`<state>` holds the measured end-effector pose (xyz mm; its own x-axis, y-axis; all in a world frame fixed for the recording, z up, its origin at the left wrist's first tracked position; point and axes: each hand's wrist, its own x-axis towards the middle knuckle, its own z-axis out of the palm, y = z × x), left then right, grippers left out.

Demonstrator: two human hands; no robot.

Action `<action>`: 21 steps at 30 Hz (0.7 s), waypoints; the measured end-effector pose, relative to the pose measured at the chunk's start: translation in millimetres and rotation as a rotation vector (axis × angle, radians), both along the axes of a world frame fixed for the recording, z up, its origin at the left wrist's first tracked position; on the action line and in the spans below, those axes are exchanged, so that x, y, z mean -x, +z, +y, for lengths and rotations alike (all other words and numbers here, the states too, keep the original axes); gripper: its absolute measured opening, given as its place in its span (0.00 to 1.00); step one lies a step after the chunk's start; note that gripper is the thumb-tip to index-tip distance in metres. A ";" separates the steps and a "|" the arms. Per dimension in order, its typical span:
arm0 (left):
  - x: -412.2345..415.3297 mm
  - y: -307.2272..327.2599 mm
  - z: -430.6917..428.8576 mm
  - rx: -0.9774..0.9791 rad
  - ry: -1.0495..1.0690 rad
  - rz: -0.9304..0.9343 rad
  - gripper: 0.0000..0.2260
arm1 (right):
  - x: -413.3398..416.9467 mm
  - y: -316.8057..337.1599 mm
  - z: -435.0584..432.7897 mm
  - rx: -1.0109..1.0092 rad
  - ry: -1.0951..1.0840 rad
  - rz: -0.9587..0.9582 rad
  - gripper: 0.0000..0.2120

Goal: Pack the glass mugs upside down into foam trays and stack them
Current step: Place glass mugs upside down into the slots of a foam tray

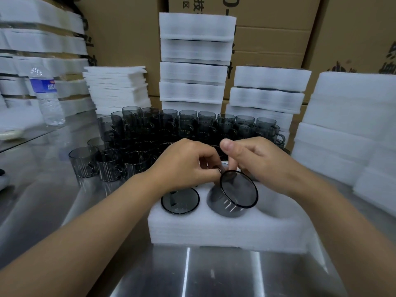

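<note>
Glass, slick and brittle: the mug point(231, 204) leans in the middle pocket by the foam tray's point(214, 230) near edge; left hand point(184, 166) and right hand point(257, 159) pinch its far side (seemingly the handle), the safest hold.

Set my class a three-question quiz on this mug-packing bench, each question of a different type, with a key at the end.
1. True or false: the tilted mug is already fully seated in the foam tray.
2. Where does the water bottle stand? A) at the far left of the table; B) in the foam tray; C) on top of the seated mug.
3. Fill in: in the head view, the seated mug lies to the ___ of the tilted mug.

Key: 1 false; 2 A; 3 left.
</note>
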<state>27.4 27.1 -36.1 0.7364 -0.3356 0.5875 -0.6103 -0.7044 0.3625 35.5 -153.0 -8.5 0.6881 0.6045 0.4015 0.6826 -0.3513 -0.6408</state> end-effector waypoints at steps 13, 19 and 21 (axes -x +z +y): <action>-4.8 5.8 13.1 -0.167 -0.058 0.295 0.18 | -4.4 -17.4 12.0 0.095 -0.213 -0.148 0.22; 0.6 9.9 12.4 -0.102 -0.142 0.514 0.10 | -1.8 -18.0 11.8 0.177 -0.168 -0.238 0.19; 1.0 12.1 13.9 -0.052 -0.193 0.569 0.12 | -0.6 -16.7 11.7 0.172 -0.146 -0.252 0.19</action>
